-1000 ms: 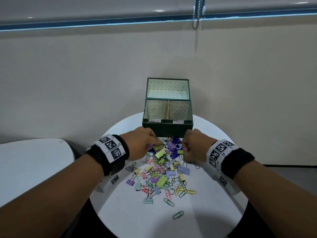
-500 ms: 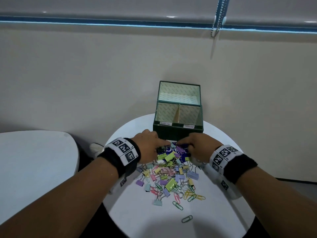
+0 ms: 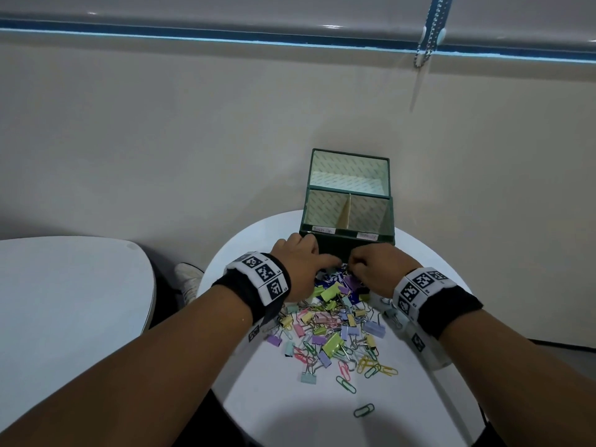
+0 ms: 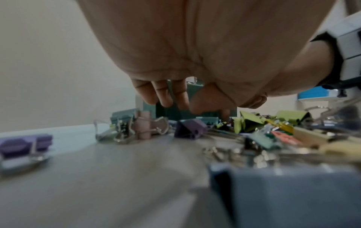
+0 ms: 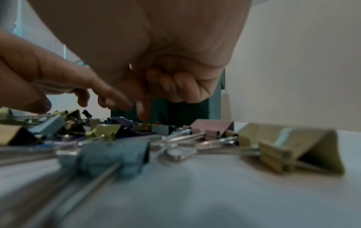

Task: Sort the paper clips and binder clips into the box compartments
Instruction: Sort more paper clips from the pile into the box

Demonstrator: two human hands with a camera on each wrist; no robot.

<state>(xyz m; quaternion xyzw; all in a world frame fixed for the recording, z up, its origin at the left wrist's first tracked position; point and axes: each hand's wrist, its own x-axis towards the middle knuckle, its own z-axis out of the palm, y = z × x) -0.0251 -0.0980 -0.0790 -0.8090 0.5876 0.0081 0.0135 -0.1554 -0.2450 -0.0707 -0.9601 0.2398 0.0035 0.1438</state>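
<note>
A mixed heap of pastel binder clips and paper clips lies on the round white table. Behind it stands the dark green box with two labelled front compartments and a wider rear one, all showing bare lining. Both hands are at the heap's far end, against the box front. My left hand reaches down with fairly straight fingers that touch the clips. My right hand has its outer fingers curled into the palm and one finger down on the heap; any clip in it is hidden.
A second white table stands to the left, with a white shoe on the floor between the two. A beige wall rises right behind the box. A few loose paper clips lie near the front of the round table.
Both hands have moved forward along the heap to its far end by the box and drawn closer together. My head view has shifted, so the box now sits further right.
</note>
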